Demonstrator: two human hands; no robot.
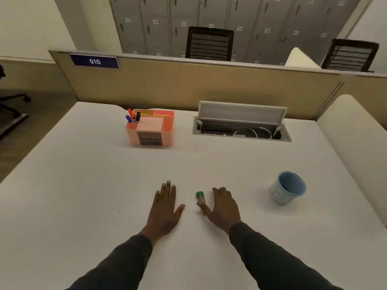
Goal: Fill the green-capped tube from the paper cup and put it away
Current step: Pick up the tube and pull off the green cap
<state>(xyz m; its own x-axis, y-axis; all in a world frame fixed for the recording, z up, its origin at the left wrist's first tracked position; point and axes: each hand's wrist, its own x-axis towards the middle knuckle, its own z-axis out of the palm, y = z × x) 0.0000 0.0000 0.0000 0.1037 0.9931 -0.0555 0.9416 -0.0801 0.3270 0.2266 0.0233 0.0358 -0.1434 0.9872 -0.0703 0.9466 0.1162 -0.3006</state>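
Note:
A small clear tube with a green cap (200, 196) lies on the white desk (104, 174), cap pointing away from me. My right hand (224, 206) rests flat just to its right, the thumb tip touching the tube's near end. Flat on the desk to the tube's left is my left hand (165, 208), fingers together, holding nothing. A blue-lined paper cup (287, 188) stands upright at the right, well apart from both hands; I cannot tell what it holds.
A pink desk organiser (151, 128) with markers and sticky notes stands at the back left. To its right a cable hatch (241, 124) in the desk is open, lid raised. A beige partition closes the far edge.

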